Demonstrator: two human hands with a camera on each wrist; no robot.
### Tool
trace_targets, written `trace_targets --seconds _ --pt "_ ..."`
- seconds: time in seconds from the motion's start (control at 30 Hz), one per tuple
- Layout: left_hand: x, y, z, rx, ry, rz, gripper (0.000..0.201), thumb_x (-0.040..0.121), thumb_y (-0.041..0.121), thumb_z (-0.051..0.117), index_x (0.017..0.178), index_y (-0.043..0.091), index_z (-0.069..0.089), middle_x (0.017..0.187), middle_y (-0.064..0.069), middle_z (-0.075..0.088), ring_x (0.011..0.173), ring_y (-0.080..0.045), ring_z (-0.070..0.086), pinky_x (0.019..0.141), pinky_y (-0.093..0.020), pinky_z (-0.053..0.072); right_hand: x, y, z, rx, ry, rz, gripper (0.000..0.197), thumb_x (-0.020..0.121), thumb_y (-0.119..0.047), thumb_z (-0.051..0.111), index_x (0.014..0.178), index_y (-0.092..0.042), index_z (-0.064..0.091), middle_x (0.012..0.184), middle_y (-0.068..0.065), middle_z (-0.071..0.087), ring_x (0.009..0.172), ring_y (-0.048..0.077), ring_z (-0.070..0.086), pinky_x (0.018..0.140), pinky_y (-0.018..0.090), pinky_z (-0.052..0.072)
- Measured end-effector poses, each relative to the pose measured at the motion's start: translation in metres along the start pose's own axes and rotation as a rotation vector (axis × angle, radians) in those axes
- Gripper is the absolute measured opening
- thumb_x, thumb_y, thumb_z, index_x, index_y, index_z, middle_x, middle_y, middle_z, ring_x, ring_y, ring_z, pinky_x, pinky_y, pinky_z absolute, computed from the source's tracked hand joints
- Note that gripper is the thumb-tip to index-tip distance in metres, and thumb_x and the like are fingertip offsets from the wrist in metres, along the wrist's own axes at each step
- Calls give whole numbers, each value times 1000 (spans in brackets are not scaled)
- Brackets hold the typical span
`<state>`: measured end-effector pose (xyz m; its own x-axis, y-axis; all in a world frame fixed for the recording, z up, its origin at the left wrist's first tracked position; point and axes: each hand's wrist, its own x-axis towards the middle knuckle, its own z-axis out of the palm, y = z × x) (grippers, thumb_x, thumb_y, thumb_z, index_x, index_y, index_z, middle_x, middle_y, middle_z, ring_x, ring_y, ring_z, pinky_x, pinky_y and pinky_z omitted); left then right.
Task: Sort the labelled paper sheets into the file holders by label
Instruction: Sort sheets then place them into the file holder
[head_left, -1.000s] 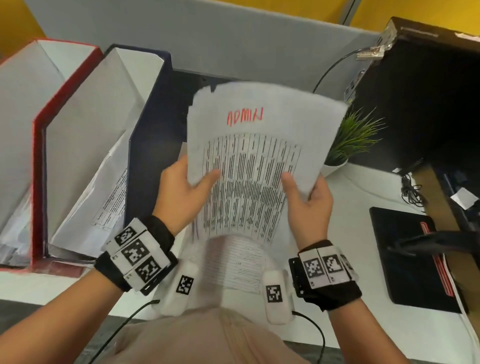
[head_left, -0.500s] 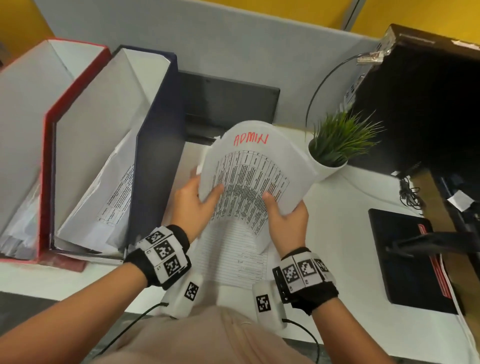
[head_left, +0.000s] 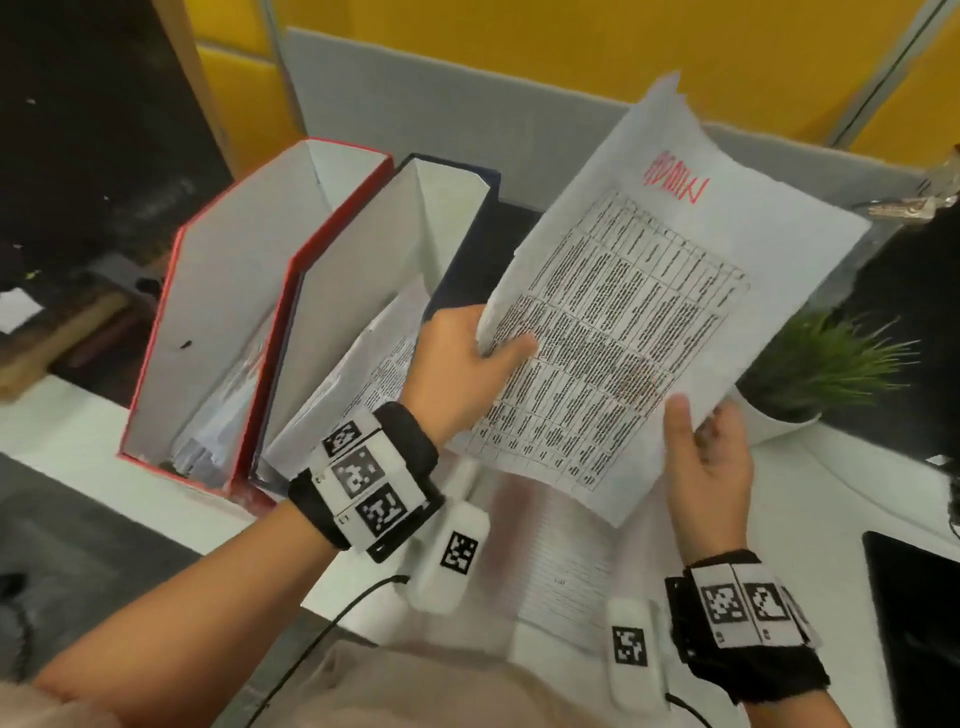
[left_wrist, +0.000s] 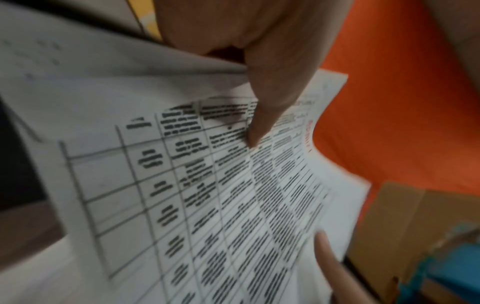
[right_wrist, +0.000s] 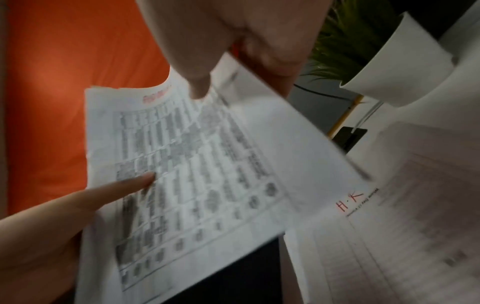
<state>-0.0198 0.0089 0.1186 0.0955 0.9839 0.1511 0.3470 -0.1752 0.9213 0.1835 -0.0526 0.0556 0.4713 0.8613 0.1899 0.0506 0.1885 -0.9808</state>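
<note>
Red-labelled sheet (head_left: 649, 312) held in air above bench (head_left: 831, 493), right of blue holder (head_left: 462, 249). Left hand (head_left: 462, 374) pinches its left edge w/ thumb on top; right hand (head_left: 706, 467) loose, fingers barely under the right edge. Risk: limp paper flops, snags holder rim, or goes into red holder (head_left: 228, 322).

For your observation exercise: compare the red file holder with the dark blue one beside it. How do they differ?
1. Colour: the red holder has a red shell, the blue holder a dark blue one.
2. Position: the red holder stands farther from the left hand; the blue holder is right beside it.

Both are upright, angle-cut, white inside, and hold papers.
</note>
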Motion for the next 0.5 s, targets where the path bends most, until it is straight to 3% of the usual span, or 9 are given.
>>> trace_targets --seconds 0.07,0.13,0.17,0.23,0.3,0.33,0.43,0.5 --pt "5 14 -27 9 6 -1 31 85 19 67 65 0 52 51 -2 43 37 -3 34 39 -13 30 1 7 -3 -6 -44 56 23 81 -53 53 99 -39 57 88 -10 70 79 6 65 64 19 54" --pt "8 23 -57 29 12 -27 29 84 21 67 74 -3 56 56 -5 51 39 -6 41 40 -16 36 -1 22 -7 -84 -84 112 23 79 -58 52 95 -42 57 89 0 69 78 14 65 59 18 54" --pt "9 25 -72 55 31 -45 25 83 25 68 76 3 59 56 2 57 41 -3 47 42 -15 40 -3 32 -9 -133 -101 143 22 79 -56 53 95 -42 56 92 3 68 79 17 65 60 17 54" --pt "13 23 -103 99 59 -129 21 79 34 70 89 16 65 72 11 69 60 2 63 56 -18 51 -7 56 -16 -234 -112 208 21 80 -47 58 98 -38 55 97 10 66 83 20 63 67 21 53" --pt "18 17 -132 111 56 -232 39 75 40 72 108 21 64 97 6 71 88 -10 68 80 -34 55 -12 77 -24 -337 -82 274 27 80 -30 68 104 -28 55 98 17 65 85 24 61 76 26 49" --pt "20 12 -145 126 62 -274 46 73 42 73 113 22 62 104 4 70 96 -15 66 85 -37 52 -15 86 -28 -381 -67 308 33 78 -23 72 107 -23 56 98 18 64 87 27 60 79 29 46" --pt "19 -1 -171 254 116 -389 53 69 47 74 116 29 59 106 9 68 99 -13 63 83 -30 47 -22 100 -39 -606 -50 365 48 71 -18 79 113 -11 57 100 17 60 93 30 57 82 32 44" --pt "19 -10 -177 334 120 -463 57 67 47 75 116 24 59 106 4 67 98 -18 62 91 -39 46 -25 105 -45 -749 -51 382 55 68 -20 82 116 -5 58 109 21 62 100 34 58 92 41 43"
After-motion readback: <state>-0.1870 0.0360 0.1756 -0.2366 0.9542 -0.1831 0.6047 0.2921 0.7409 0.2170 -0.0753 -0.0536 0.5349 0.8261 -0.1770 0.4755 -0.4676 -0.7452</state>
